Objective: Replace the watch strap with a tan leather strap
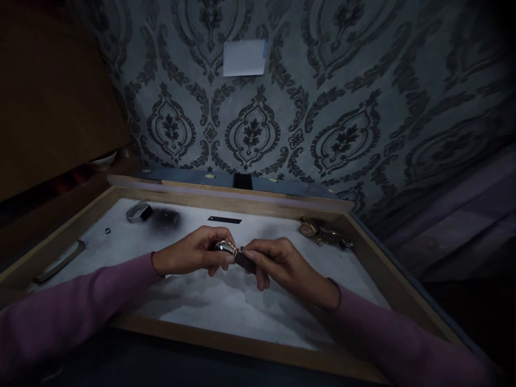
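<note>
Between my two hands, over a wood-framed tray [209, 336] with a white bottom, is a wristwatch [226, 246] with a shiny rose-gold case and a dark strap. My left hand [197, 251] pinches the case between thumb and fingers. With thumb and forefinger, my right hand [278, 260] grips the dark strap [244, 262] close to where it joins the case. The strap's far end is hidden by my right fingers. Behind the hands lies a flat black strip [224, 220] on the white surface.
Several gold-toned watches [322, 233] lie in the tray's back right corner. At the back left sits a silver watch [139, 212] with a dark face, near a small black ring [107, 231]. A curved pale object [60, 260] rests along the left side. White paper [244, 57] hangs on the patterned wall.
</note>
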A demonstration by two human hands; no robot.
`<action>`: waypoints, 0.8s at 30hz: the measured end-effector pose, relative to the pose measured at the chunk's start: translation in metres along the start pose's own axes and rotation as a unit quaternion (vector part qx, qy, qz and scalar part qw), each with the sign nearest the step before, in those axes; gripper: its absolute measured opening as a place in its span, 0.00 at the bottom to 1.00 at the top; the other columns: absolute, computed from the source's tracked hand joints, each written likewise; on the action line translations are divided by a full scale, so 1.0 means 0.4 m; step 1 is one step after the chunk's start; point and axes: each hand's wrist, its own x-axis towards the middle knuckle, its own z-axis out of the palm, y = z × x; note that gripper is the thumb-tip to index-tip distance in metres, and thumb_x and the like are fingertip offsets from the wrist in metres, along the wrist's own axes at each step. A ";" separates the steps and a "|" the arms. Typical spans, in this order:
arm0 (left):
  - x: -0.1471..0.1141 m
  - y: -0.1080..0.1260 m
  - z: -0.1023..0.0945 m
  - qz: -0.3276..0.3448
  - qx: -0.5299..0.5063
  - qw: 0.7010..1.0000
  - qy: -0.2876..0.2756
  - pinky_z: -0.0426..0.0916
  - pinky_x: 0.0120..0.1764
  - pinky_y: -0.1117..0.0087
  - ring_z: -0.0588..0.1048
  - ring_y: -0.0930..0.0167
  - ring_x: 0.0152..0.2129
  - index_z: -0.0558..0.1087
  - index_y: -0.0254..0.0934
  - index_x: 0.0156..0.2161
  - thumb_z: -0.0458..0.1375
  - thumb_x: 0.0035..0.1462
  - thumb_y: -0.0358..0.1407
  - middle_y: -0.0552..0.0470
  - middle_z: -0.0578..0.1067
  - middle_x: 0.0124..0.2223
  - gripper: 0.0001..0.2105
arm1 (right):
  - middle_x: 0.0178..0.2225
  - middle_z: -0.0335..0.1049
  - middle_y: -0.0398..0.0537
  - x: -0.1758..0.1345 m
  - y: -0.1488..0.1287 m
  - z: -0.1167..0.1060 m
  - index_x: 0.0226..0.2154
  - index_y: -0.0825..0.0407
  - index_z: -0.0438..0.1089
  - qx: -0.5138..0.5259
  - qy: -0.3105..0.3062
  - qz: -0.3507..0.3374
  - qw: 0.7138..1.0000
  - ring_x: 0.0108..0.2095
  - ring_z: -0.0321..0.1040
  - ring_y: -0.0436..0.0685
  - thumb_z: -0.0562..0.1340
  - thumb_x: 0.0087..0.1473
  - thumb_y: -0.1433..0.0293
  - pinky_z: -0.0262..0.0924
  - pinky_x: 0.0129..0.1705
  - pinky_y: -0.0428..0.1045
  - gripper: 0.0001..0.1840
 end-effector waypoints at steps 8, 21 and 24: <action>-0.002 -0.001 0.002 0.010 0.019 1.000 0.006 0.61 0.23 0.76 0.66 0.78 0.19 0.67 0.33 0.35 0.60 0.56 0.37 0.56 0.70 0.27 0.09 | 0.13 0.64 0.38 -0.002 0.000 0.009 0.30 0.56 0.70 -0.014 0.007 -0.015 1.000 0.14 0.62 0.46 0.53 0.65 0.61 0.57 0.21 0.42 0.19; -0.004 0.003 0.000 0.027 0.020 0.999 0.022 0.61 0.23 0.77 0.66 0.79 0.20 0.67 0.33 0.35 0.60 0.56 0.37 0.56 0.70 0.28 0.09 | 0.16 0.67 0.41 -0.001 -0.008 0.008 0.30 0.56 0.70 0.034 0.024 -0.003 0.999 0.16 0.68 0.48 0.55 0.63 0.59 0.63 0.20 0.42 0.19; -0.004 0.000 0.001 0.026 0.020 0.999 0.021 0.61 0.23 0.77 0.66 0.79 0.20 0.67 0.33 0.35 0.60 0.57 0.37 0.56 0.70 0.28 0.09 | 0.16 0.66 0.40 0.000 -0.009 0.008 0.29 0.56 0.70 0.036 0.019 -0.005 0.999 0.15 0.66 0.47 0.55 0.63 0.60 0.60 0.19 0.42 0.19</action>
